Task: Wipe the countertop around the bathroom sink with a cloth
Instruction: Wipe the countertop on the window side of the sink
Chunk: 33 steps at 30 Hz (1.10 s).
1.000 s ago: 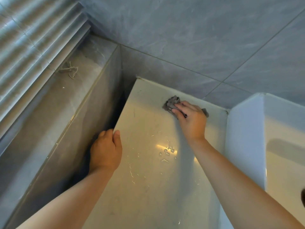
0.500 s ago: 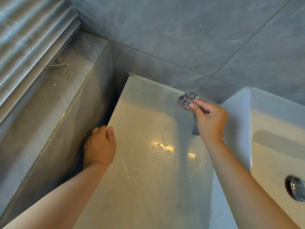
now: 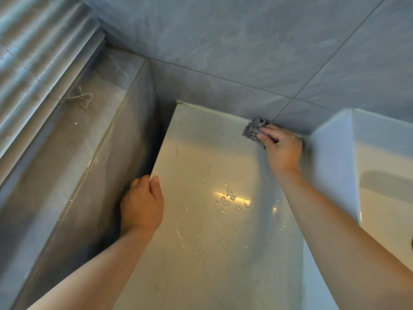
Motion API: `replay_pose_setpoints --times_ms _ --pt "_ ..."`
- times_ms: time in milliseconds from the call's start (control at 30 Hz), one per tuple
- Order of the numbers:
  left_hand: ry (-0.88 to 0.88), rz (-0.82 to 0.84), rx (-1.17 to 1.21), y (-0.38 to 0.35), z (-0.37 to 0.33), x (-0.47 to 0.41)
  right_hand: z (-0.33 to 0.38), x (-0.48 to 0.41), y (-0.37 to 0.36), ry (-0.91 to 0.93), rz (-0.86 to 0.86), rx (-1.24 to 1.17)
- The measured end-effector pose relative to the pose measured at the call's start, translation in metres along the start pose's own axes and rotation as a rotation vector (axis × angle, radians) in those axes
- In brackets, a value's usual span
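A: Why's the cloth (image 3: 253, 129) bunched up, right of centre?

B: The right hand (image 3: 282, 147) has its grip closed on it, pressing into the seam of surface (image 3: 212, 253) and wall (image 3: 245, 63) beside the sink (image 3: 333, 162); the left hand (image 3: 143, 204) clasps the surface's edge, likely bracing.

Cloth (image 3: 254, 129), grey, bunched: gripped by right hand (image 3: 282, 148) on bench (image 3: 201, 253), just left of sink (image 3: 335, 157). Left hand (image 3: 142, 204): grips bench edge farthest from sink. Droplets (image 3: 230, 198): between.

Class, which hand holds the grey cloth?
The right hand, gripping the cloth by the wall; the left hand only grips the edge of the countertop.
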State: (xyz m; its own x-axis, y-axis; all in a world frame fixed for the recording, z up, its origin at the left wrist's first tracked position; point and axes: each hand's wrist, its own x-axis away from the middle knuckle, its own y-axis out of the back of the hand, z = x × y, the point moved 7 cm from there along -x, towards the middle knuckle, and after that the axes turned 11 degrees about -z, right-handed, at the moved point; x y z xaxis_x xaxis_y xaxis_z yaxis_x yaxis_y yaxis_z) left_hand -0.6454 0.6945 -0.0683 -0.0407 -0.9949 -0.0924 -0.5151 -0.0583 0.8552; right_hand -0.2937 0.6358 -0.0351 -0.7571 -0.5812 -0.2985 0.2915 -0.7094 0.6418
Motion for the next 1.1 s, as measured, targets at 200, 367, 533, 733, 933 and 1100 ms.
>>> replay_pose_setpoints --times_ms 200,367,533,733,933,1100 --pt "0.004 -0.003 -0.007 -0.001 0.001 0.000 0.003 0.034 0.013 0.019 0.039 0.006" --pt "0.002 -0.002 -0.009 -0.001 0.002 0.000 0.018 0.083 0.030 0.070 0.023 0.056" --pt "-0.006 -0.010 -0.005 0.000 0.000 0.000 0.022 0.107 0.053 -0.291 -0.005 -0.192" --pt "-0.012 -0.015 -0.026 0.001 -0.001 0.001 0.019 0.038 0.090 -0.084 -0.366 -0.068" --pt "-0.021 -0.013 -0.036 -0.001 0.001 0.000 -0.022 0.016 0.040 0.068 -0.213 0.335" --pt "-0.024 -0.013 -0.038 -0.001 0.001 0.001 -0.034 0.013 0.032 -0.009 -0.209 0.332"
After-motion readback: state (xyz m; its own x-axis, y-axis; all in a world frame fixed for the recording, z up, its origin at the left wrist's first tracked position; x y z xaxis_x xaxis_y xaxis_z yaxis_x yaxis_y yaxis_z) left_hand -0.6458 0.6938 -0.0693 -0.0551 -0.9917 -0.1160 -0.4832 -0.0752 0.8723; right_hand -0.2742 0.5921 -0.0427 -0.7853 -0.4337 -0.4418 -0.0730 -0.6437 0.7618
